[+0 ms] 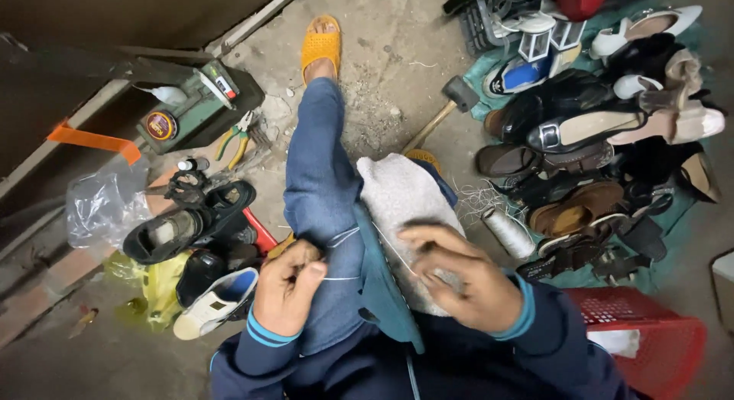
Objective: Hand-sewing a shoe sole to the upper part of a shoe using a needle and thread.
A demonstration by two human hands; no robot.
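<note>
A grey fabric shoe piece with a teal edge (401,209) lies on my lap, over my blue-trousered leg. My left hand (287,281) is closed, pinching a white thread (344,278) that runs across to the fabric. My right hand (459,274) rests on the grey fabric, fingers bent and pressing it down; a strand of thread passes under its fingers. Whether a needle is in either hand cannot be told.
A pile of assorted shoes (589,132) lies on a teal cloth at right, with a hammer (447,109) and thread spool (508,232) beside it. A red basket (650,331) sits at lower right. Black and white shoes (191,224), pliers (237,140) and a green box (199,105) lie at left.
</note>
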